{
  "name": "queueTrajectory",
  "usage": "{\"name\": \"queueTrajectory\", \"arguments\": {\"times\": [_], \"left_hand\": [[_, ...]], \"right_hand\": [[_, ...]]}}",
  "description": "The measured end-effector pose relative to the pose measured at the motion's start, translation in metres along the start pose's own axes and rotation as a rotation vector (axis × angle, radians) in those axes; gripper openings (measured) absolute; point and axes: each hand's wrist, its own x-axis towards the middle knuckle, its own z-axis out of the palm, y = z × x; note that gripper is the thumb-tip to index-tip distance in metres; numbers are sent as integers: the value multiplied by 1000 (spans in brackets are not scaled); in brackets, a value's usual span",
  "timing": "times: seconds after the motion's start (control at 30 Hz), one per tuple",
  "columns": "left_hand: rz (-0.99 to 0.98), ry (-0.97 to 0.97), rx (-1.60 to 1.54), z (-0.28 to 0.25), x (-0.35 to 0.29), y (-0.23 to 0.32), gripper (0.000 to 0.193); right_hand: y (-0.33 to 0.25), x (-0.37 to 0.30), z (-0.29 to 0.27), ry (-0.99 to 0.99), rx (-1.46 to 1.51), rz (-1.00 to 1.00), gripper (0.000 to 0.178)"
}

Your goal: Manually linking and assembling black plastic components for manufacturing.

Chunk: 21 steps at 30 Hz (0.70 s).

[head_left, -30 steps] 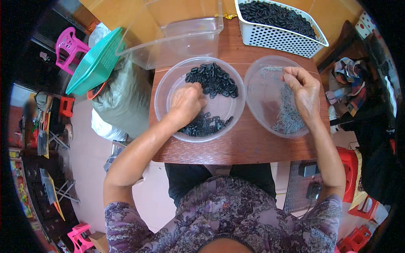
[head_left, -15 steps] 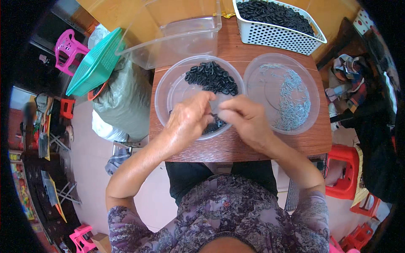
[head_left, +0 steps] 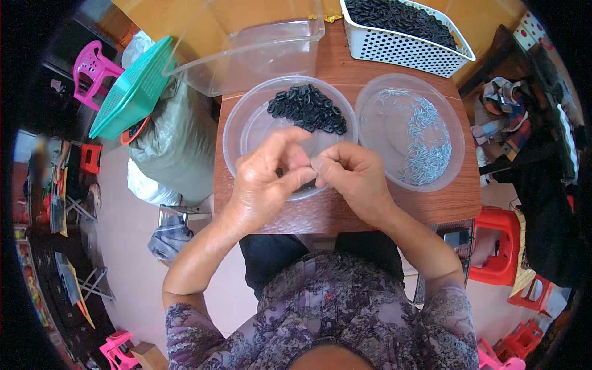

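Over the near side of a round clear tub (head_left: pixel 229 132), my left hand (head_left: pixel 271 169) and my right hand (head_left: pixel 354 179) meet fingertip to fingertip. Both are closed in a pinch; whatever lies between the fingers is too small or hidden to name. Beyond them in the tub lies a heap of small black oval rings (head_left: pixel 308 109). More dark pieces show partly under my hands. To the right, a second round clear tub (head_left: pixel 379 154) holds many thin silvery metal pins (head_left: pixel 428 145), spread mostly along its right side.
A white perforated basket (head_left: pixel 407 57) full of black rings stands at the back right of the wooden table (head_left: pixel 345 216). A large clear bin (head_left: pixel 246 52) is at the back left. Left of the table, a green basket (head_left: pixel 132 89) tops a stuffed sack (head_left: pixel 172 148). A red stool (head_left: pixel 496 246) stands right.
My hands have come together, fingertips now touching, where they were slightly apart and blurred. The whole view has shifted a little.
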Motion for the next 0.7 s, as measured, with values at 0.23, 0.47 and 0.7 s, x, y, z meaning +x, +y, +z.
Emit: {"name": "queueTrajectory", "arguments": {"times": [0.23, 0.47, 0.7], "left_hand": [[-307, 268, -558, 17, -15, 3, 28], [-339, 468, -771, 39, -28, 3, 13], [-253, 606, -761, 49, -27, 4, 13]], "right_hand": [[-2, -4, 15, 145, 192, 47, 13], [4, -13, 36, 262, 201, -125, 6], [20, -15, 31, 273, -93, -351, 4]]}}
